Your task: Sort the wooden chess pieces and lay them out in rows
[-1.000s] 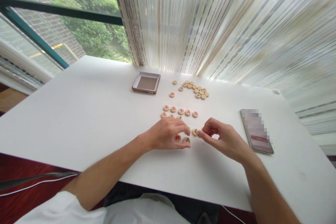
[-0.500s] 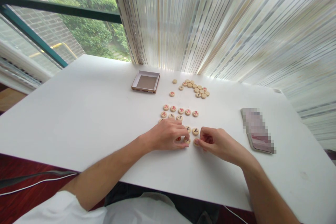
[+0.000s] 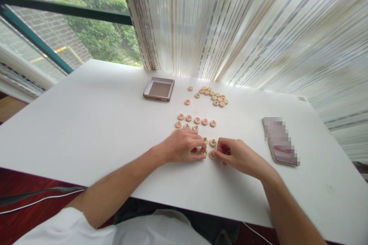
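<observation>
Round wooden xiangqi pieces with red or black characters lie on the white table (image 3: 86, 122). My right hand (image 3: 235, 156) is at the right of the group, its fingertips pinching a piece (image 3: 212, 154). Just above that piece sits another one (image 3: 212, 142), apart from my fingers. My left hand (image 3: 184, 146) curves over the front pieces, with its fingertips at a black-marked piece (image 3: 203, 152). A red-marked piece (image 3: 194, 149) shows under that palm. A row of pieces (image 3: 197, 120) lies beyond both hands.
A curved cluster of pieces (image 3: 214, 96) lies farther back, beside a shallow square box lid (image 3: 158, 89). A phone (image 3: 280, 141) with a blurred screen lies to the right. A striped curtain (image 3: 230, 26) and a window (image 3: 86, 19) edge the table's far side.
My right hand has moved toward me and to the left, carrying its piece below the neighbouring one. My left hand has barely moved.
</observation>
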Demonstrator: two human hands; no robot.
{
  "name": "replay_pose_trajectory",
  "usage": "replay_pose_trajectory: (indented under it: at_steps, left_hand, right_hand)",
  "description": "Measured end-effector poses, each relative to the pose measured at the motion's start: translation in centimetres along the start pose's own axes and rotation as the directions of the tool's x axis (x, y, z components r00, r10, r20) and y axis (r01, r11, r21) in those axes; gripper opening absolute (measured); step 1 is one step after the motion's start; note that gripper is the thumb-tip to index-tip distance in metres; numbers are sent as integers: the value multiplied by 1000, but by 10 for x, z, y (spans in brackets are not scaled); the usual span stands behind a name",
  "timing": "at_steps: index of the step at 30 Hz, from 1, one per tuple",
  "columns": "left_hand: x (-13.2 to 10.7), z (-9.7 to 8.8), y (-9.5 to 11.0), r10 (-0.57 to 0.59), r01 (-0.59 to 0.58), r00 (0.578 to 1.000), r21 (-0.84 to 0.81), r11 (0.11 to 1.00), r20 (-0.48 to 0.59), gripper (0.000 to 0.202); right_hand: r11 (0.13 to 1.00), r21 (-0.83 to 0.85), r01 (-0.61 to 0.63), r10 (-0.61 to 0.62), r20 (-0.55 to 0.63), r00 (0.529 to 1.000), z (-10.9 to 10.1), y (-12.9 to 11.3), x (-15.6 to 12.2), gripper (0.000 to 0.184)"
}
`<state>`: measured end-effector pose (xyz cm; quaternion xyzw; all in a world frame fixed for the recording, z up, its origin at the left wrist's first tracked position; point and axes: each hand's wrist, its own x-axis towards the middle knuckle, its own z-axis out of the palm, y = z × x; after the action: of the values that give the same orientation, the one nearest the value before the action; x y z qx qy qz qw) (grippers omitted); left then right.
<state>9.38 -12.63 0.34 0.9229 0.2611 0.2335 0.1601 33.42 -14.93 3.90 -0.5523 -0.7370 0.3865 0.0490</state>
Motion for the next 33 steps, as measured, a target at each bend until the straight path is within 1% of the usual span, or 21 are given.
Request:
replay_pose_trajectory:
  at_steps: [4,10,14,16,18,19,21,24,25,26,29,31,33]
  left_hand:
    - [1,-1,1,-6,6,1000,2,1000,1,14]
    - [1,-3,2,-10,10,1000,-14,1000,0,14]
    - [1,-8,0,-5,2,999,-61,998,-49,17]
    - [1,-10,0,-14,7,996,-79,997,-86,16]
    - [2,-12,-1,-30,20,992,-79,997,-126,18]
    - [3,-12,-1,-37,26,989,-75,997,-146,19]
    - [3,-12,-3,-49,37,981,-68,997,-188,20]
    - [4,-14,-7,-86,68,961,-75,995,-263,21]
    - [5,-16,-9,-109,88,951,-84,993,-291,21]
    - [7,-18,-11,-134,109,939,-97,989,-316,21]
    - [15,-31,-20,-213,172,908,-144,975,-361,21]
    - [27,-42,-28,-258,207,894,-172,963,-366,20]
    - [42,-55,-38,-299,242,896,-204,949,-327,20]
  right_hand:
    - [1000,3,4,-4,8,1000,0,1,0,29]
    - [998,52,25,-27,37,999,-2,0,0,29]
    - [996,71,61,-64,38,997,-8,1,-1,31]
    - [995,68,71,-69,-26,997,-12,4,0,34]
    - [996,49,76,-68,-146,987,-16,10,4,37]
    - [996,33,78,-69,-218,974,-18,13,7,37]
    - [997,-6,83,-80,-359,930,-20,21,14,37]
    - [994,-59,94,-111,-527,842,-19,32,24,34]
    - [993,-64,103,-121,-563,818,-18,34,28,33]
    - [992,-57,111,-124,-581,805,-17,37,31,32]
    - [990,-7,143,-118,-610,783,-14,41,39,33]
    - [986,16,166,-118,-630,767,-14,44,43,34]
    - [983,35,182,-115,-656,746,-13,48,46,35]
